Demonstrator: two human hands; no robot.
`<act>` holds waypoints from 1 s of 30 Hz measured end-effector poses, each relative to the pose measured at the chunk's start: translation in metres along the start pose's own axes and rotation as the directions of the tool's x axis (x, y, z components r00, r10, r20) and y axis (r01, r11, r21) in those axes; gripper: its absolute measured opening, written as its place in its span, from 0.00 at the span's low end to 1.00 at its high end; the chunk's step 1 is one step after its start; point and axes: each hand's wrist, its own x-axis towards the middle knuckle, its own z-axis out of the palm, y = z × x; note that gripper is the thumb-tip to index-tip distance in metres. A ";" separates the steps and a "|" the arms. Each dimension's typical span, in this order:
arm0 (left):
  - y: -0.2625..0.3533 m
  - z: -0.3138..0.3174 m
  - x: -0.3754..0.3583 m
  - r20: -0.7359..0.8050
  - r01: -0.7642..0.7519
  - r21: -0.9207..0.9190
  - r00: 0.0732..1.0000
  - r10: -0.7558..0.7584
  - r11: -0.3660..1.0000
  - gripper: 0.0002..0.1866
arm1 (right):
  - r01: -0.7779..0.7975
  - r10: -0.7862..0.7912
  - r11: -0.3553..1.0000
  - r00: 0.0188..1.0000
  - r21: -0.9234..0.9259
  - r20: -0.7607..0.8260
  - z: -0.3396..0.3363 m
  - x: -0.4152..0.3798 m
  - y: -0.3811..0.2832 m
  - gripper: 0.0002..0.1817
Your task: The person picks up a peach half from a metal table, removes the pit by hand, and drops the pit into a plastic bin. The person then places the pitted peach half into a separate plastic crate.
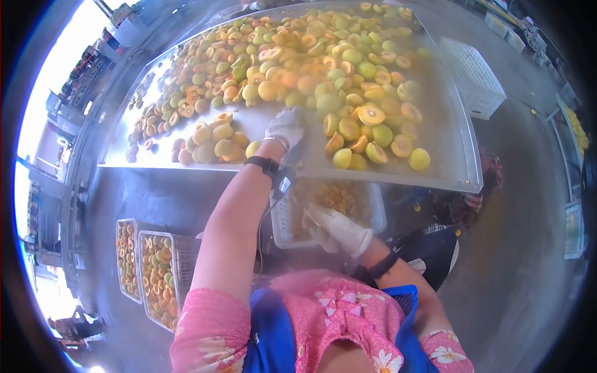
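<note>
My left hand (286, 126), in a white glove, reaches over the front of a metal table (249, 124). Its fingers stretch forward, right at the near edge of a heap of apricots (267, 91), many of them halved. Lower down, my right hand (343, 230), also gloved, is over a white plastic crate (283, 233) below the table's front edge. Its fingers are apart and point left; the glove is somewhat blurred. Small yellow-brown pieces (339, 196) lie in that crate.
On the left floor stand two crates of apricots, a nearer one (144, 273) and a farther one (120, 276). Another white crate (476, 81) is beyond the table's right edge. Dark cloth and a plaid sleeve (476, 200) show below the table's right corner.
</note>
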 end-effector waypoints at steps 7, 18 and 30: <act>0.009 0.003 -0.067 -0.349 -0.409 -0.666 0.910 0.224 0.624 0.16 | 0.320 -0.333 0.942 0.929 -0.102 -0.161 -0.010 0.014 0.003 0.14; 0.041 0.007 -0.156 0.092 0.009 -0.849 0.987 -0.131 -0.529 0.17 | 0.378 -0.648 0.661 0.722 -0.648 -0.240 0.012 0.011 -0.018 0.23; 0.064 0.012 -0.192 -0.178 -0.234 -0.949 0.951 -0.252 -0.213 0.18 | 0.443 -0.769 0.511 0.618 -0.737 -0.162 0.026 0.022 -0.002 0.23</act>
